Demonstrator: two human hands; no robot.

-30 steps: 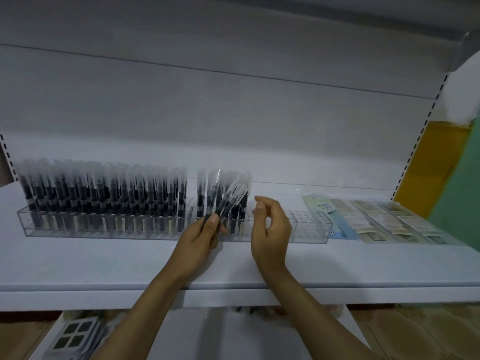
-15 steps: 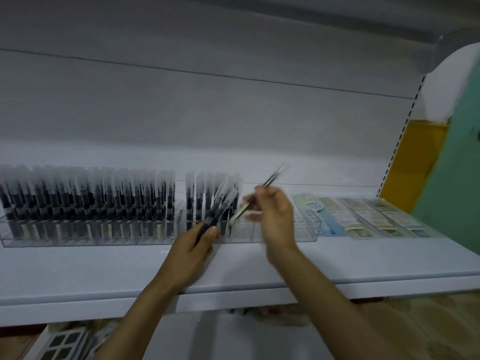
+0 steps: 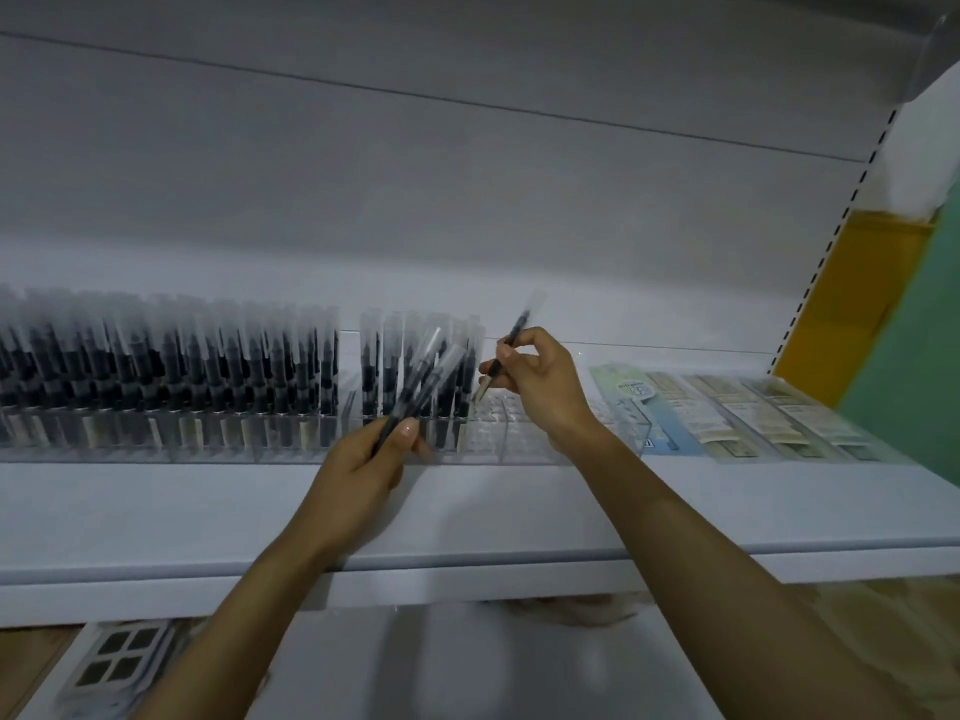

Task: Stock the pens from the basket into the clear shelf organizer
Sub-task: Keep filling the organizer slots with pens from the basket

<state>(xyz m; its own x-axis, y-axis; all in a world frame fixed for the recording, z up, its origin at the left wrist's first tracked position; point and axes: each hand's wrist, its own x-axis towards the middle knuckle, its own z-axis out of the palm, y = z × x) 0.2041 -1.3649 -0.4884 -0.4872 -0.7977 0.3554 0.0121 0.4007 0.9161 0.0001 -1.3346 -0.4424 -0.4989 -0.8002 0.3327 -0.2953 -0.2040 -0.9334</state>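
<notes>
Your right hand [image 3: 540, 392], empty a second ago, pinches one black clear-capped pen [image 3: 518, 327] over empty cells of the clear plastic organizer [image 3: 524, 449] at the white shelf's [image 3: 519, 511] back. Your left hand [image 3: 358, 475] grips a pen bundle [image 3: 421, 381]. Print on the pale packets [image 3: 727, 413] is unreadable.

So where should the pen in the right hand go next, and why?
Probably down into the nearest empty slot of the clear organizer, just right of the filled rows. The right hand pinches one pen tilted above those slots, while the left hand holds spare pens.
</notes>
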